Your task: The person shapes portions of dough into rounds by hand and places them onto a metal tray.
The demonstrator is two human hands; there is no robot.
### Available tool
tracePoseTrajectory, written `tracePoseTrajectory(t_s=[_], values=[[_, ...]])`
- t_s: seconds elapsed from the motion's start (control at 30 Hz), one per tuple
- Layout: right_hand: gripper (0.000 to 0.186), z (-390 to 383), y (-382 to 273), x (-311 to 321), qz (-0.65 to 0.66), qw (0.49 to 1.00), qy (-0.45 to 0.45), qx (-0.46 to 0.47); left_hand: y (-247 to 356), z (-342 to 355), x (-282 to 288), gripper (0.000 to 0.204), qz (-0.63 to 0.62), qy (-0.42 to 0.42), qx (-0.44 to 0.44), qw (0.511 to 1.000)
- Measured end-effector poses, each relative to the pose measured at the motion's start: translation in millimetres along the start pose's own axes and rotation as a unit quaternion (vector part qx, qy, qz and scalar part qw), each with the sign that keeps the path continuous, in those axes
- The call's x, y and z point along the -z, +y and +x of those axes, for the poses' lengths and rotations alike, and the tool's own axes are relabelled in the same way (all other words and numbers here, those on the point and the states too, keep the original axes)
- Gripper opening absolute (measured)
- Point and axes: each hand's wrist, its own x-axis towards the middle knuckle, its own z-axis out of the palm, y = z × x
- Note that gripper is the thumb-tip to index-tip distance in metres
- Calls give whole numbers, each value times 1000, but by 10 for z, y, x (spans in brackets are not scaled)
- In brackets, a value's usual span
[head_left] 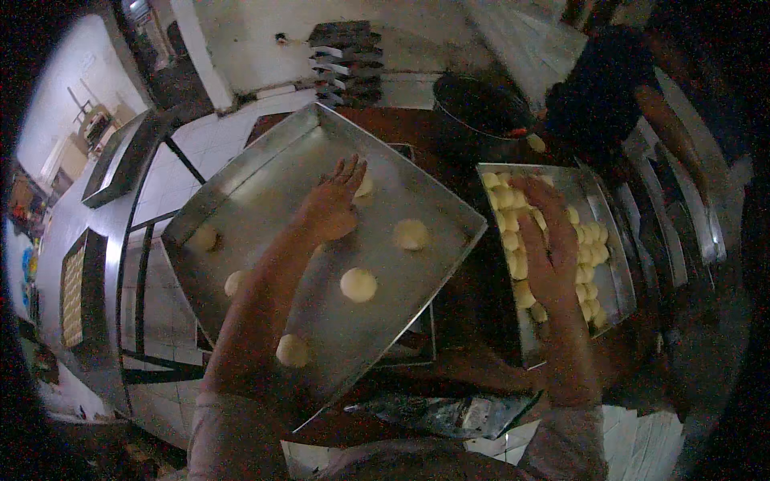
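Note:
A large square metal tray (265, 172) lies turned cornerwise in front of me. Flattened rounds of pale dough sit spaced out on it, among them one dough round (358, 284) near the middle. My left hand (333, 204) is over this tray with its fingers stretched out, beside another dough round (365, 186) that it partly hides. To the right, a smaller metal tray (619, 280) holds rows of small dough balls (593, 234). My right hand (552, 236) reaches down onto these balls, thumb and fingers apart; whether it touches one is hard to see.
A dark round pan (481, 104) stands beyond the smaller tray. At the far right another person (601, 96) leans in, an arm over stacked trays. A crumpled plastic bag (457, 413) lies near my body. At the left stands a tray of dough pieces (76, 293).

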Motion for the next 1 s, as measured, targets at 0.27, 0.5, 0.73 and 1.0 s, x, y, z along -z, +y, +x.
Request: tracePoseTrajectory(t_s=[0.27,0.5,0.73,1.0], values=[[24,-1505,582,881,-142,959,2,-246,-83,79,-235,73,-11,-129,31,991],[25,-1749,820,669,-209,940,-193,-190,521,-49,285,62,13,132,-9,991],[23,-1541,1223,451,-179,949,-148,-213,1440,-1030,1182,31,-200,153,-41,967],[28,-780,-926,786,-27,988,-151,-8,1654,-2143,1025,48,-300,101,-35,948]])
